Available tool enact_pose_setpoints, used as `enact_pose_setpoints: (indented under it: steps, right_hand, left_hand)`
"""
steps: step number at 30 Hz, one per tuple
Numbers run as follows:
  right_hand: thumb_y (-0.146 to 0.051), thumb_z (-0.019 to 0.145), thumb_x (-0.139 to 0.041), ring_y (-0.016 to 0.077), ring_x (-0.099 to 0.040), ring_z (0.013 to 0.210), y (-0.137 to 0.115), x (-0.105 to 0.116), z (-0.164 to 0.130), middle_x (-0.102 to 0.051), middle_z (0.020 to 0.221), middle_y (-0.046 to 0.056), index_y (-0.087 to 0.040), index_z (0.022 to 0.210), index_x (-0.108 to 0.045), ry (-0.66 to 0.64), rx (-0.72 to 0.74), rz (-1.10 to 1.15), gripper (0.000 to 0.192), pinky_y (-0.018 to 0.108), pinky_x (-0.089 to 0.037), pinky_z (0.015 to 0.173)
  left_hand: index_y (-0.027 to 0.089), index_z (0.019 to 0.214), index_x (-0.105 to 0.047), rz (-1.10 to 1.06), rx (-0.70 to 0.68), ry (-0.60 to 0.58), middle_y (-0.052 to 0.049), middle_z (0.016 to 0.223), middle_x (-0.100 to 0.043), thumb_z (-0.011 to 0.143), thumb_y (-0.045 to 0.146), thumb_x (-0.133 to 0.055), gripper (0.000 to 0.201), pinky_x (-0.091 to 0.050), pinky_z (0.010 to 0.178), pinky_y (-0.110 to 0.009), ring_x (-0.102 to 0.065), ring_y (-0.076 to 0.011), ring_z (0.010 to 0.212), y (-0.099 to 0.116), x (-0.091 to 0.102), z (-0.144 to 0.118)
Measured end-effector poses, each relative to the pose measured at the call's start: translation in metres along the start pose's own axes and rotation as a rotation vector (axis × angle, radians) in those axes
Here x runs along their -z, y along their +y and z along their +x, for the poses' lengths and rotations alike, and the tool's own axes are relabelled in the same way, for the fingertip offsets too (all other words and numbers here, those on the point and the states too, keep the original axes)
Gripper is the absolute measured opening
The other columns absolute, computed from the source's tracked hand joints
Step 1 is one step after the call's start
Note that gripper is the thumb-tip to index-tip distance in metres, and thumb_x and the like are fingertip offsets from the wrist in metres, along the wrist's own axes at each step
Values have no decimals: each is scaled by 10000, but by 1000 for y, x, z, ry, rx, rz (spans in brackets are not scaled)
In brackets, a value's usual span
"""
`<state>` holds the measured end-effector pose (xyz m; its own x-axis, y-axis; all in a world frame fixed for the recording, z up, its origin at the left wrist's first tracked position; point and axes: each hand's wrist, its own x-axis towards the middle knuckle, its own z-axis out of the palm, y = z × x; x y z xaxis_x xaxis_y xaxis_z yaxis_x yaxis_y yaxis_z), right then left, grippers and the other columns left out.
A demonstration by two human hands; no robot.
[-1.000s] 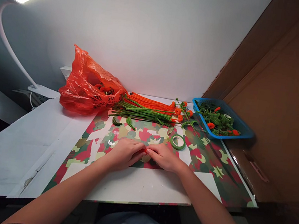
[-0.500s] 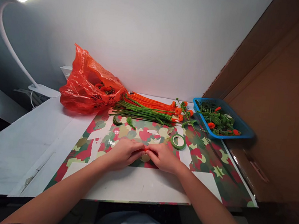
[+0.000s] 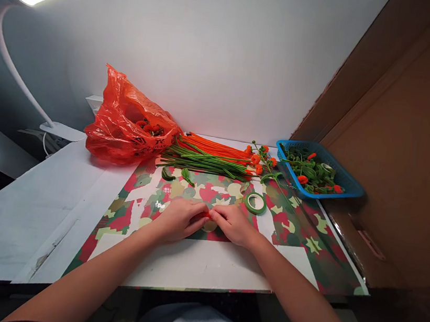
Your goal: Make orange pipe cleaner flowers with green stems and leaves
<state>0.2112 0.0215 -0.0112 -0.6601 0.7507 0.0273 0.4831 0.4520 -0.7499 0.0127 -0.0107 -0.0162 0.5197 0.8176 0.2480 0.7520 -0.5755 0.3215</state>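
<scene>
My left hand (image 3: 180,221) and my right hand (image 3: 235,225) meet fingertip to fingertip above the patterned mat. Between them is a small orange fuzzy piece (image 3: 207,214), mostly covered by the fingers; its full shape cannot be made out. Both hands are closed in a pinch on it. Just beyond my right hand lies a roll of green tape (image 3: 256,203). Two loose green leaf pieces, a dark one (image 3: 168,174) and a lighter one (image 3: 188,177), rest behind my left hand. Farther back are bundles of green pipe cleaners (image 3: 207,161) and orange pipe cleaners (image 3: 217,146).
A red plastic bag (image 3: 123,138) with orange flowers inside stands at the back left. Orange blossoms on a green stem (image 3: 272,163) lie beside a blue basket (image 3: 337,198) of leaves and flowers. A lamp (image 3: 62,130) stands left; cardboard (image 3: 398,153) rises on the right.
The fingertips have shifted slightly around the orange piece, and less of it shows now. The view has moved a little; everything on the table stays in place.
</scene>
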Motion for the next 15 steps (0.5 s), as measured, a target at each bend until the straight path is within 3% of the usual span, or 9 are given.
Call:
enact_pose_setpoints:
  steps: [6,15]
  right_hand:
    - [-268,935,-462,111,-477,638,-2,1,-2,-617,694,-3,-177,783,-630,-7,5,21,244,233,-299,582]
    - [-240,924,-479,109,-466,614,-4,3,-1,-626,673,2,-165,755,-649,15,11,1,251,242,-286,572]
  left_hand:
    - [201,886,-550,-18,0,68,6,670,-643,893,292,-516,97,-336,555,-243,-571,-154,603,-2,-2,0]
    - [194,742,-518,-21,-28,55,8,616,-576,950,338,-432,268,-297,547,-254,-490,-132,541,0,1,-1]
